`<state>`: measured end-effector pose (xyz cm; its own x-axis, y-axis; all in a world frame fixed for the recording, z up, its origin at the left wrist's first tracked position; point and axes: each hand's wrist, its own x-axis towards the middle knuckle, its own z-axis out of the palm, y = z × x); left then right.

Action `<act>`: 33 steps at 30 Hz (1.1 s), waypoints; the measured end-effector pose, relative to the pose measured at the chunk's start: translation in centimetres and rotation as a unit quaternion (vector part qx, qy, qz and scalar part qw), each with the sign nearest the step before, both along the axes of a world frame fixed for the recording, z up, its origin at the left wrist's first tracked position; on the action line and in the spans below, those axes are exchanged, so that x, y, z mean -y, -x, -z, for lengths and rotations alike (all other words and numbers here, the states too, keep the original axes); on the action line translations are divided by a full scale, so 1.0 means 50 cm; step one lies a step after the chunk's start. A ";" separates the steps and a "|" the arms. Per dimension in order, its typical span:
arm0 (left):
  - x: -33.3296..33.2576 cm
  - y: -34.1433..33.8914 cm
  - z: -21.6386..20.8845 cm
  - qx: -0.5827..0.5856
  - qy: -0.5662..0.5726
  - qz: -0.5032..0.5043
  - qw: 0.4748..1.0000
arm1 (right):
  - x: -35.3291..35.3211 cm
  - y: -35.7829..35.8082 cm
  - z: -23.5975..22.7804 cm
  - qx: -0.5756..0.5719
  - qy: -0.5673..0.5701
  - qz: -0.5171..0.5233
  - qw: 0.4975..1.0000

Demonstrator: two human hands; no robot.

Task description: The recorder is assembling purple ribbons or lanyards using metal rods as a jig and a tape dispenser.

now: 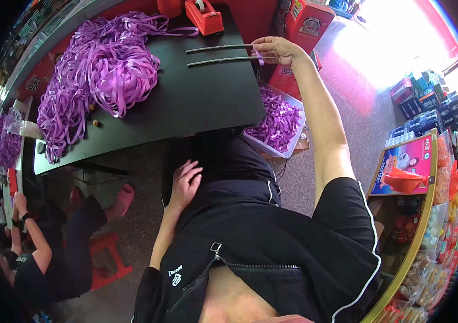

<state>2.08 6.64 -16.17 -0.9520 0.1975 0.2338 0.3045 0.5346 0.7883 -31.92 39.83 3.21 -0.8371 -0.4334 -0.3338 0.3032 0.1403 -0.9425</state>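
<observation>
My right hand reaches past the table's right edge, its fingers closed around the ends of two slim metal rods. These lie side by side, pointing left over the dark table, with spiral grooves along them. A short purple ribbon piece hangs at the fingers across the lower rod; whether it is pinched I cannot tell. My left hand rests near my lap, empty, fingers apart. A large tangled heap of purple ribbon covers the table's left part. Below my right hand, a white plastic bin holds many short purple ribbon pieces.
A red tape dispenser stands at the table's far edge. Red cartons are beyond the right corner. At far left another person sits on a red stool, near more purple ribbon. A goods-filled display case curves along the right.
</observation>
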 end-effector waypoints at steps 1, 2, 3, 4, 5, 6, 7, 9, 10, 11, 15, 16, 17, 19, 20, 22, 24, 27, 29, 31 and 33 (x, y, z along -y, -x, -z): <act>0.021 -0.008 0.049 -0.028 0.087 -0.049 0.995 | 0.006 -0.004 -0.001 -0.002 0.002 0.012 1.000; 0.023 -0.006 0.048 -0.026 0.091 -0.044 0.995 | 0.006 -0.007 -0.001 -0.005 0.004 0.027 1.000; 0.026 -0.001 0.048 -0.012 0.081 -0.055 0.995 | 0.006 -0.007 -0.001 0.005 0.012 0.028 1.000; 0.023 0.001 0.050 0.004 0.069 -0.065 0.996 | 0.001 -0.006 0.001 0.009 0.014 0.033 0.999; 0.019 0.006 0.053 -0.013 0.075 -0.053 0.996 | -0.003 -0.004 0.003 0.011 0.020 0.028 0.999; 0.019 0.007 0.054 -0.009 0.077 -0.048 0.996 | -0.007 -0.002 0.005 0.013 0.027 0.023 0.999; 0.017 0.005 0.052 -0.013 0.085 -0.049 0.995 | -0.012 0.001 0.009 0.011 0.027 0.011 1.000; 0.026 0.005 0.067 -0.036 0.088 -0.055 0.994 | -0.013 0.011 0.019 0.011 0.023 0.014 1.000; 0.026 0.003 0.067 -0.031 0.088 -0.055 0.994 | -0.008 0.013 0.019 0.005 0.016 0.014 1.000; 0.027 0.000 0.067 -0.032 0.087 -0.057 0.994 | -0.001 0.013 0.020 0.003 0.011 0.024 1.000; 0.023 -0.002 0.062 -0.030 0.088 -0.060 0.994 | -0.054 0.014 0.022 0.013 0.046 0.017 0.999; 0.022 -0.003 0.062 -0.029 0.088 -0.059 0.994 | -0.097 0.016 0.037 0.007 0.071 0.045 0.996; 0.016 0.002 0.061 -0.032 0.083 -0.056 0.994 | -0.160 0.027 0.054 0.012 0.058 0.091 0.994; 0.014 0.007 0.061 -0.039 0.086 -0.053 0.994 | -0.297 0.017 0.079 0.009 0.044 0.083 0.996; 0.019 0.003 0.060 -0.037 0.087 -0.056 0.994 | -0.311 -0.014 0.076 -0.002 0.006 0.102 0.995; 0.014 0.004 0.055 -0.029 0.087 -0.057 0.994 | -0.350 -0.087 0.071 -0.015 -0.035 0.132 0.990; 0.011 0.009 0.055 -0.027 0.088 -0.048 0.995 | -0.384 -0.122 0.111 -0.047 -0.080 0.184 0.978; 0.016 0.006 0.056 -0.022 0.101 -0.051 0.993 | -0.318 -0.164 0.190 -0.089 -0.146 0.179 0.969; 0.024 0.000 0.059 -0.020 0.082 -0.049 0.995 | -0.231 -0.203 0.245 -0.090 -0.188 0.169 0.963; 0.019 -0.012 0.031 0.012 0.022 -0.084 0.996 | -0.163 -0.238 0.277 -0.136 -0.304 0.144 0.932; 0.038 -0.034 0.006 -0.004 -0.045 -0.168 0.985 | -0.129 -0.258 0.327 -0.207 -0.298 0.171 0.916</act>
